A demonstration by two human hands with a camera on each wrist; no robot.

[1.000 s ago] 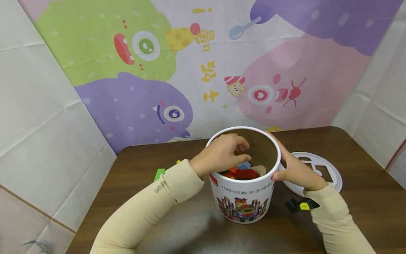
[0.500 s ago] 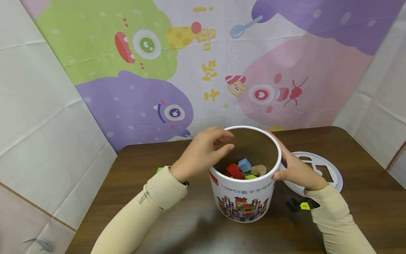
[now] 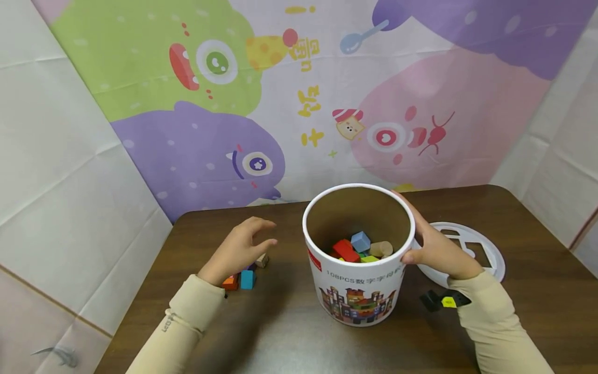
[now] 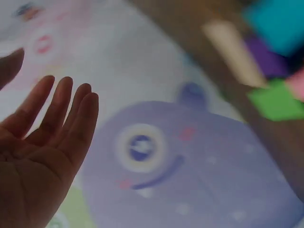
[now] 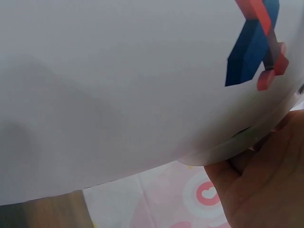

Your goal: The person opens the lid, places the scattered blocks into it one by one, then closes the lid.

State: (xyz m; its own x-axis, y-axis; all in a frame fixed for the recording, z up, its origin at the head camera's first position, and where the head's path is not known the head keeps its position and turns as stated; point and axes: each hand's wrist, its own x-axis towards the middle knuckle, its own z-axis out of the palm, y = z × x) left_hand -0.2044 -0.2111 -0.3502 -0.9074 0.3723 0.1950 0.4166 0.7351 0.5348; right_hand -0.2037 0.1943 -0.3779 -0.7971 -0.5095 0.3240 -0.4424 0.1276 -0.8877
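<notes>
A white bucket [image 3: 362, 298] printed with a picture of a block castle stands upright on the table. Inside it lie several blocks, among them a red block [image 3: 345, 251], a light blue block [image 3: 360, 242] and a tan cylinder [image 3: 382, 249]. My right hand [image 3: 436, 249] grips the bucket's right side, thumb at the rim and fingers behind it. My left hand [image 3: 243, 249] hovers left of the bucket with nothing in it, fingers relaxed, as the left wrist view also shows. Under and beside it, a turquoise block [image 3: 247, 279], an orange block [image 3: 230, 282] and other blocks sit on the table, partly hidden.
A white lid [image 3: 495, 259] with cut-out shapes lies on the table [image 3: 299, 343] right of the bucket, behind the right forearm. A black strap with a yellow label [image 3: 448, 302] is at the right wrist. A cartoon-printed cloth [image 3: 322, 166] hangs behind the table.
My left hand has come out of the bucket and moved left and down over the loose blocks. The blocks inside have shifted. My right hand stays on the bucket.
</notes>
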